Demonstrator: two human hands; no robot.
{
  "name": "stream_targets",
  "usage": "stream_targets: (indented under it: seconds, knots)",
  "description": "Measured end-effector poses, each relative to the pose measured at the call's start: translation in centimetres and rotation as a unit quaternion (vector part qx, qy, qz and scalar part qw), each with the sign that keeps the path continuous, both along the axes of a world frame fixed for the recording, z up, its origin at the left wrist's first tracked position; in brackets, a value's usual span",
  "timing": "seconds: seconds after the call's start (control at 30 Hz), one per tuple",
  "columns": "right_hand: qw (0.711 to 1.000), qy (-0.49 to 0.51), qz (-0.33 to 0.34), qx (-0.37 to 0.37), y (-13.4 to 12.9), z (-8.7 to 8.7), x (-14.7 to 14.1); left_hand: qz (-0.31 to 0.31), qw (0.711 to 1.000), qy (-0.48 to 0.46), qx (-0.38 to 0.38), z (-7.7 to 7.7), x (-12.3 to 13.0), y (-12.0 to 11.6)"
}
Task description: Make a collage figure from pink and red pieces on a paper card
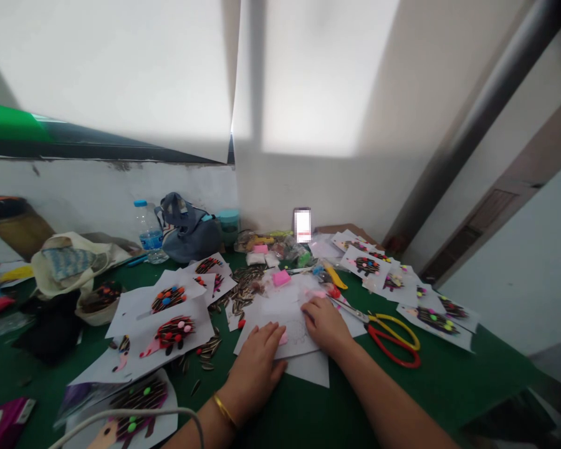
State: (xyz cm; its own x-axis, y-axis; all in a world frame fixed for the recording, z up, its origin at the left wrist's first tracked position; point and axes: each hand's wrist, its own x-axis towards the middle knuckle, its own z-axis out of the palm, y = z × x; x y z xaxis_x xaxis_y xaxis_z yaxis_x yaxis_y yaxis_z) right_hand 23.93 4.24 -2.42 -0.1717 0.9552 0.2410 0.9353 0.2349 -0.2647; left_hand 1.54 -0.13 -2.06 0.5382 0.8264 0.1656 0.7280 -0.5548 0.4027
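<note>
A sheet of white paper [267, 312] with a faint pencil outline lies in front of me on the green tabletop. My left hand [258, 357] rests on its left side, fingers stretched out and lying flat, with a bit of pink clay [283, 337] showing beside the fingertips. On the right part of the sheet, my right hand [326, 323] has its fingers bent and drawn together; whatever they hold is hidden. More pink clay [315, 294] lies just beyond that hand. Large scissors [393, 340] with red and yellow handles lie to its right.
Sunflower seeds [247, 288] are scattered left of the paper. Hedgehog pictures [172, 330] lie at the left, more hedgehog pictures [367, 265] at the right. A pink block [281, 278], yellow cutter [336, 276], phone [302, 225], water bottle [150, 234] and blue bag [189, 231] stand or lie farther back.
</note>
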Motion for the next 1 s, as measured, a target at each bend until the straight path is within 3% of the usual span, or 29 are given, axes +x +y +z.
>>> stream_targets:
  seconds: [1.0]
  knots:
    - [1.000, 0.006, 0.000, 0.001, -0.02, -0.04, 0.08, 0.002, 1.000, 0.003, 0.001, -0.30, 0.03, 0.09]
